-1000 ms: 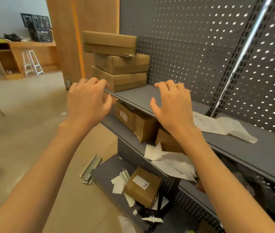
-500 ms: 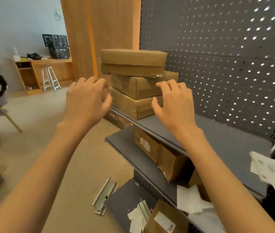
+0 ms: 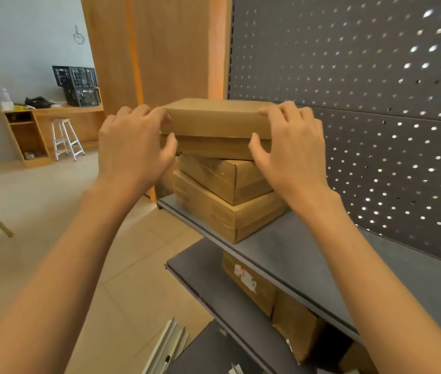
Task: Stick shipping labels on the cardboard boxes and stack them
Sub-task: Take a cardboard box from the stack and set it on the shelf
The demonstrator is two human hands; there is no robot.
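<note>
Three brown cardboard boxes are stacked at the left end of the grey top shelf (image 3: pixel 308 255). The top box (image 3: pixel 215 122) is flat and wide and lies askew on the middle box (image 3: pixel 224 179), which sits on the bottom box (image 3: pixel 214 214). My left hand (image 3: pixel 133 147) grips the top box's left end, fingers over its top and thumb on its front face. My right hand (image 3: pixel 292 147) grips its right end the same way. No label shows on any visible face of the stack.
More cardboard boxes (image 3: pixel 251 282) stand on the lower shelf, one with a torn white label. A dark pegboard panel (image 3: pixel 376 130) backs the shelves. Metal rails (image 3: pixel 168 346) lie on the tiled floor. A wooden counter, white stool (image 3: pixel 65 139) and black crates stand far left.
Both hands have reached forward from mid-air and taken hold of the top box's ends. The view has swung left and closer to the stack.
</note>
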